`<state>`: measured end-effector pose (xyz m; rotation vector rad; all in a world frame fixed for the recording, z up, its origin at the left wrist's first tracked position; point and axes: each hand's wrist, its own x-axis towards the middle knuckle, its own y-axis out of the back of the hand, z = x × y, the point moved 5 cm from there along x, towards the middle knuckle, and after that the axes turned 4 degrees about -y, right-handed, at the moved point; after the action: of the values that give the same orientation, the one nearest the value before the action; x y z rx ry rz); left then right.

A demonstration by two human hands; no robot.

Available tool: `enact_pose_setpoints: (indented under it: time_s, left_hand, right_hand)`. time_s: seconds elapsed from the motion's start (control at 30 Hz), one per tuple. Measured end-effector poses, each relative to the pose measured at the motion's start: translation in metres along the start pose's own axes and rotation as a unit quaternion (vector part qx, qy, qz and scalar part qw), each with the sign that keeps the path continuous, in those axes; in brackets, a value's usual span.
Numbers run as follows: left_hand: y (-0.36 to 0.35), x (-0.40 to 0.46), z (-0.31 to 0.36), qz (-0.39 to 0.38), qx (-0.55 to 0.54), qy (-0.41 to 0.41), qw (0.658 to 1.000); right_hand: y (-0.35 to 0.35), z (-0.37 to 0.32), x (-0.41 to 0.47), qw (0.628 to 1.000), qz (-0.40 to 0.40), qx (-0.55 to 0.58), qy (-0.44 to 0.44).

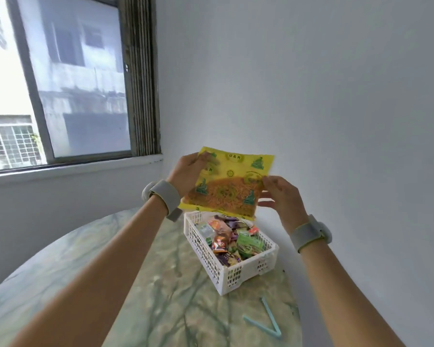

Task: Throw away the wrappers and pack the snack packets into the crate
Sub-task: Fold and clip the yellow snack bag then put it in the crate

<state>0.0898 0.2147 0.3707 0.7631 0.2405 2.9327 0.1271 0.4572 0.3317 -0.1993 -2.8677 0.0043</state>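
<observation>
White walls and a window (60,83) back a green marbled table (161,296), where a white crate (246,271) of mixed snack packets (226,241) sits just below both raised hands. Above it, a yellow snack packet (231,184) hangs upright, the left hand (188,171) gripping its upper left corner and the right hand (281,196) pinching its right edge. Near the right forearm lies a bent teal strip (268,321), possibly a straw.

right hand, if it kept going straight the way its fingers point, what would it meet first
The right hand points left, its fingers already pinching the yellow packet. Past the packet, the left hand holding the other edge would probably come next, though depth is unclear.
</observation>
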Motion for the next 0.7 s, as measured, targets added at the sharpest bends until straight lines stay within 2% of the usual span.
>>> enact_pose_setpoints:
  time_s: [0.13, 0.27, 0.7]
  left_hand:
    - [0.01, 0.009, 0.019, 0.009, -0.077, 0.025, 0.997]
    - [0.01, 0.013, 0.02, 0.008, -0.099, 0.057, 0.993]
    - [-0.021, 0.008, 0.002, -0.001, -0.2, 0.102, 0.975]
  right_hand:
    - [-0.006, -0.043, 0.011, 0.999, -0.008, 0.015, 0.052]
    - [-0.005, -0.076, 0.018, 0.995, 0.013, -0.03, 0.092]
    - [0.012, -0.121, 0.032, 0.967, 0.065, -0.164, 0.182]
